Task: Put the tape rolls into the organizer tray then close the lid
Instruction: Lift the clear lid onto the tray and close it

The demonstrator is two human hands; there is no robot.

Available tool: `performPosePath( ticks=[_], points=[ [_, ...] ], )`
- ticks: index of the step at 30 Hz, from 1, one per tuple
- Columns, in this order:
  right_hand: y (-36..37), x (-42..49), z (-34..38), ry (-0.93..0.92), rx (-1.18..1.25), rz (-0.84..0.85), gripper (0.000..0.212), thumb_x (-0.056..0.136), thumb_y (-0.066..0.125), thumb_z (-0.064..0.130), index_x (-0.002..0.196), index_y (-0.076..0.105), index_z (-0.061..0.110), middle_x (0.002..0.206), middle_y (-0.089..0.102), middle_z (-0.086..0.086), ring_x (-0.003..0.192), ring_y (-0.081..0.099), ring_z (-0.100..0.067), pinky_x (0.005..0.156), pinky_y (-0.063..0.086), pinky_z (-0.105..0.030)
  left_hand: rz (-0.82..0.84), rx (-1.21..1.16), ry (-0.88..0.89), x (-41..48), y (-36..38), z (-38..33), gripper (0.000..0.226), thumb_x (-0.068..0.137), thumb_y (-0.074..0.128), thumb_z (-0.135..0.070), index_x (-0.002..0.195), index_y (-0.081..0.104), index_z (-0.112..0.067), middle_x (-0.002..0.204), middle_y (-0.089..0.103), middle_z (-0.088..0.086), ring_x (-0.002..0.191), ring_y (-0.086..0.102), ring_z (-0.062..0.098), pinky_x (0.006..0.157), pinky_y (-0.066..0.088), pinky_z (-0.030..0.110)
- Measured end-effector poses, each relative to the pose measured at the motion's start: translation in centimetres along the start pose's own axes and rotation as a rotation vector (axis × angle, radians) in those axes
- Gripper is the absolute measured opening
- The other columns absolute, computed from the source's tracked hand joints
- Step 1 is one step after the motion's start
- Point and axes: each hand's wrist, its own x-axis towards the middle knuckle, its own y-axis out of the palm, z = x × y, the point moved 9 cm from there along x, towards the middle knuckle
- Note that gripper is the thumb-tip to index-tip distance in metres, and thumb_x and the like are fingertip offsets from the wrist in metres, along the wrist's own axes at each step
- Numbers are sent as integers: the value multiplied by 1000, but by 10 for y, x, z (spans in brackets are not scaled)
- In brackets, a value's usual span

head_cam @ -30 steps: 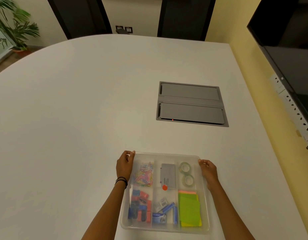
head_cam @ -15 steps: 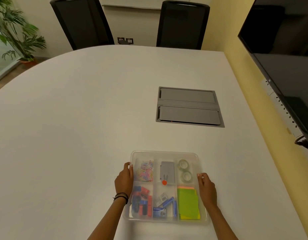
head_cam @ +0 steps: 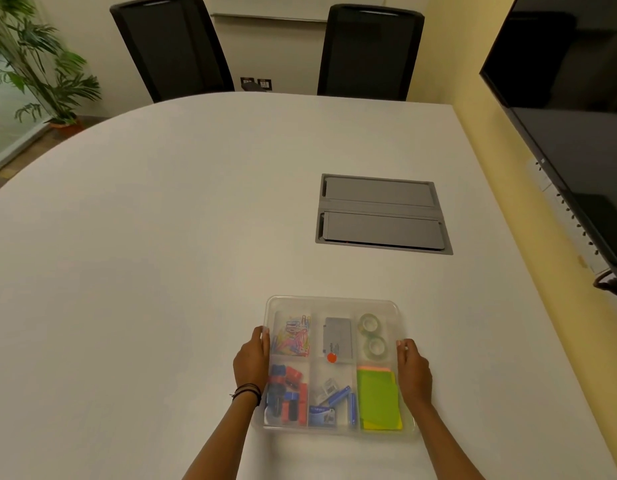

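A clear organizer tray [head_cam: 331, 298] sits on the white table near its front edge, and a clear lid seems to lie over it. Two clear tape rolls [head_cam: 368, 322] lie one behind the other in its far right compartment. Paper clips, a grey box, binder clips, staples and green sticky notes fill the other compartments. My left hand [head_cam: 251, 362] presses on the tray's left edge, fingers on the rim. On the right edge, my right hand [head_cam: 414, 370] does the same.
A grey cable hatch [head_cam: 381, 213] is set flush in the table beyond the tray. Two black chairs [head_cam: 175, 46] stand at the far side. A dark screen [head_cam: 577, 116] hangs on the yellow wall at the right, and a plant [head_cam: 33, 64] stands at the far left.
Both hands have slid from the tray's far corners back along its side edges to the middle. The camera has tilted up, so more of the room shows.
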Motion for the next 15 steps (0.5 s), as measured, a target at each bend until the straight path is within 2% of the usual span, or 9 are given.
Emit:
performPosePath(
  ticks=[5, 11, 15],
  points=[
    [2, 12, 6, -4, -3, -1, 30, 96, 37, 29, 98, 55, 5, 83, 67, -23, 75, 63, -40, 60, 43, -35, -3, -64, -18, 12, 6, 1, 37, 99, 31, -33, 120, 55, -13, 85, 68, 3, 65, 61, 16, 61, 48, 21],
    [2, 20, 11, -8, 19, -4, 29, 96, 38, 29, 98, 56, 5, 83, 68, -22, 75, 63, -40, 61, 45, -36, -2, -63, -9, 23, 9, -2, 36, 99, 31, -33, 118, 55, -13, 83, 67, 3, 65, 62, 17, 62, 51, 23],
    [-2, 18, 14, -30, 29, 19, 27, 96, 40, 26, 96, 56, 4, 79, 67, -18, 72, 63, -37, 58, 41, -31, 16, -50, -11, 23, 10, -2, 37, 100, 30, -33, 119, 53, -12, 79, 64, 1, 64, 62, 18, 60, 53, 26]
  ],
)
